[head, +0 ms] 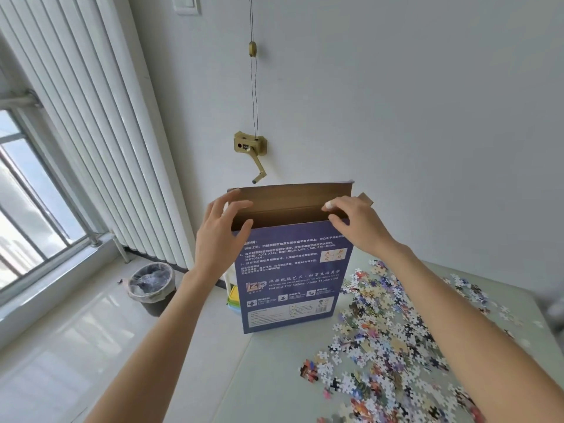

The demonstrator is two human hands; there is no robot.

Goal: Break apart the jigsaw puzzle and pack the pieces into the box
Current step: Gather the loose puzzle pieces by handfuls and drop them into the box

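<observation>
With the puzzle already broken up, the left hand (224, 232) and right hand (355, 222) grip the top corners of the upright box (290, 282), holding its mouth open, so the next move is probably scooping in the loose pieces (387, 340) beside the box.

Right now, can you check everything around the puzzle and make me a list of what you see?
Surface: pale table.
Job's things: blue box upright, top open; loose puzzle pieces beside it.
Clutter: coloured stack behind box.
Hands: left hand and right hand hold the box's top edges.
Cables: thin cord to wall crank.
Surroundings: lined bin, radiator, window.
</observation>
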